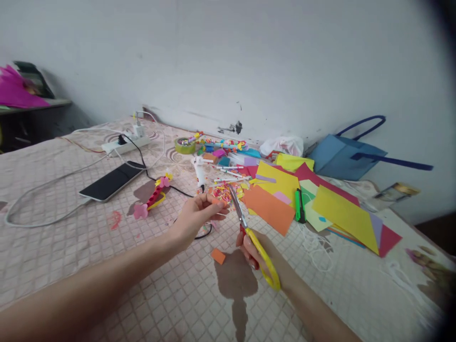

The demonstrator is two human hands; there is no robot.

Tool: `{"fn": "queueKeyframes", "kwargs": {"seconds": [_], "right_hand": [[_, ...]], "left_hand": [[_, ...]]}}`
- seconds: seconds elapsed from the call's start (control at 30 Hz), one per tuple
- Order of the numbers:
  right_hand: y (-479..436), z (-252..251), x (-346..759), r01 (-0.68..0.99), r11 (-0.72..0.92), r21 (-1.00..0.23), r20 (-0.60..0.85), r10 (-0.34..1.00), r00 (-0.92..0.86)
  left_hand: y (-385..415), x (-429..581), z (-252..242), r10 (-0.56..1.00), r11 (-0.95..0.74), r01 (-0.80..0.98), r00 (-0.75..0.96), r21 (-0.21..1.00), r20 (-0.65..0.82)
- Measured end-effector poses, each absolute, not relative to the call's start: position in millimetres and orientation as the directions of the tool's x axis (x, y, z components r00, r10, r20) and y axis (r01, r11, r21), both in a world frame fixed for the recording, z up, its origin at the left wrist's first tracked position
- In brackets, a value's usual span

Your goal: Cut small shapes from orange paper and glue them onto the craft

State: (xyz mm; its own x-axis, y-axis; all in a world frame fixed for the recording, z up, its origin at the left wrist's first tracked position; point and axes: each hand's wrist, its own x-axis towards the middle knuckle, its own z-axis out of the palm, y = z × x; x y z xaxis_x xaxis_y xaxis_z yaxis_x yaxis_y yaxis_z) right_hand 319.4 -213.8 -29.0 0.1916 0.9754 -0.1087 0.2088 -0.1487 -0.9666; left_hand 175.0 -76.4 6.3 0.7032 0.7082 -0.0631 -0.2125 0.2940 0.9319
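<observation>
My left hand [199, 213] is closed in a pinch on a small piece of orange paper [219, 202], mostly covered by the fingers. Close by on the right, my right hand [254, 249] grips scissors [259, 249] with yellow and red handles. Their blades point up and away, beside the left fingertips. Just beyond the blades lies a heap of tiny coloured paper scraps [223, 191]. Another small orange paper piece [218, 256] rests on the tablecloth between my forearms. An orange sheet [270, 209] lies right of the blades.
Yellow sheets [342, 213], a green box cutter [299, 206] and white string [317, 249] lie on the right. A glue gun [200, 172] stands behind my hands. At left are a cabled phone [112, 181], power strip [126, 145] and pink-red paper craft [154, 195]. A blue bag [345, 154] leans near the wall.
</observation>
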Motion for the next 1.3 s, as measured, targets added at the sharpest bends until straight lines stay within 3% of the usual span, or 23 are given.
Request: {"fn": "queueKeyframes", "kwargs": {"seconds": [0.6, 1.3], "right_hand": [[-215, -14, 317, 0.557, -0.178, -0.812, -0.070, 0.975, 0.210], [-214, -14, 318, 0.574, -0.193, -0.796, -0.077, 0.972, 0.221]], "left_hand": [[-72, 175, 10, 0.728, 0.339, -0.281, 0.683, 0.898, -0.060], [-69, 177, 3, 0.735, 0.325, -0.280, 0.676, 0.903, -0.055]]}}
